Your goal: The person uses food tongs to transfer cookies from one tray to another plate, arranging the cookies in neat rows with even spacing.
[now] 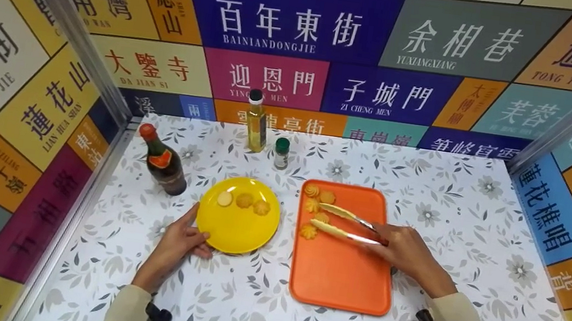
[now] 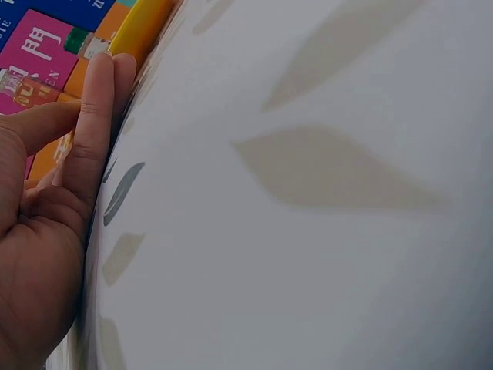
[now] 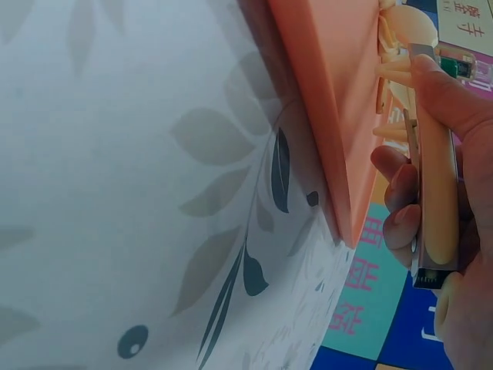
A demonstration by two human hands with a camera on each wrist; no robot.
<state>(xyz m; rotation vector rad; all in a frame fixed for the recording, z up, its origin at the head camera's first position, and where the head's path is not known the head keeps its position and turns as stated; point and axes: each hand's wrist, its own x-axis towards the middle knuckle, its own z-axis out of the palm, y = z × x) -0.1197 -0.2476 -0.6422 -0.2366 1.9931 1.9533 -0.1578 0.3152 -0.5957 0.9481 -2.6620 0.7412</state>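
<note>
- The right hand (image 1: 406,252) is gripping a pair of tongs (image 1: 346,224), fingers curled round the handles, right of the frame's centre.
- The tong tips are standing apart around flower-shaped biscuits (image 1: 313,208) lying in the upper left corner of the orange tray (image 1: 340,270).
- The left hand (image 1: 180,239) is resting with relaxed, nearly straight fingers (image 2: 96,116) touching the lower left rim of the yellow plate (image 1: 236,226), holding nothing.
- Three biscuits are lying on the plate's upper part.
- A dark sauce bottle (image 1: 163,161), an oil bottle (image 1: 256,122) and a small green-capped jar (image 1: 281,153) are standing above the plate on the floral tabletop (image 1: 477,219).
</note>
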